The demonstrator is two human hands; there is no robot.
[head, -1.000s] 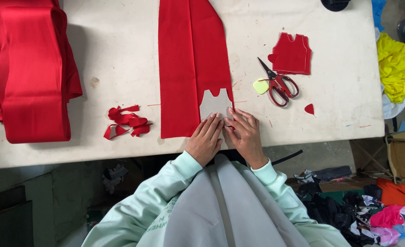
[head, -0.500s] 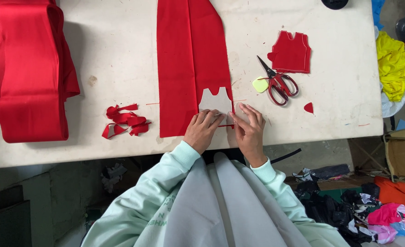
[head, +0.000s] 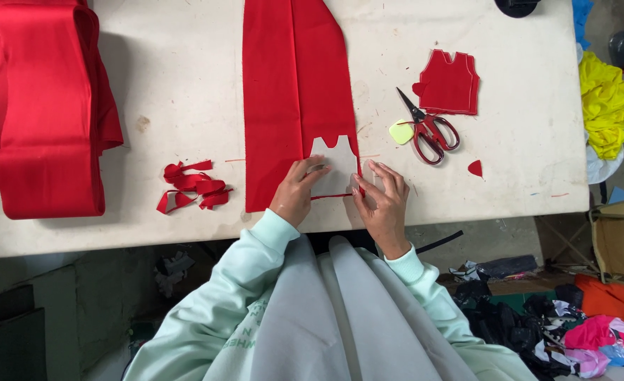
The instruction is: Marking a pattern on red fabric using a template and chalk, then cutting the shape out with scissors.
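A long strip of red fabric (head: 294,92) lies down the middle of the white table (head: 185,85). A small grey paper pattern (head: 334,164), shaped like a sleeveless top, rests on the strip's near end. My left hand (head: 296,192) presses its fingertips on the pattern's left side. My right hand (head: 382,201) lies flat at the pattern's right edge, fingers spread, on the fabric edge and table. Neither hand grips a tool.
Red-handled scissors (head: 428,128) and a pale yellow chalk piece (head: 401,132) lie right of the strip, below a cut red top-shaped piece (head: 451,82). Red scraps (head: 191,187) sit left. A folded red fabric bundle (head: 40,106) fills the far left. Coloured cloth (head: 604,102) lies beyond the table's right edge.
Both hands have shifted slightly apart along the pattern, the left onto its left side, the right out to its right edge. The pattern stays on the fabric's near end.
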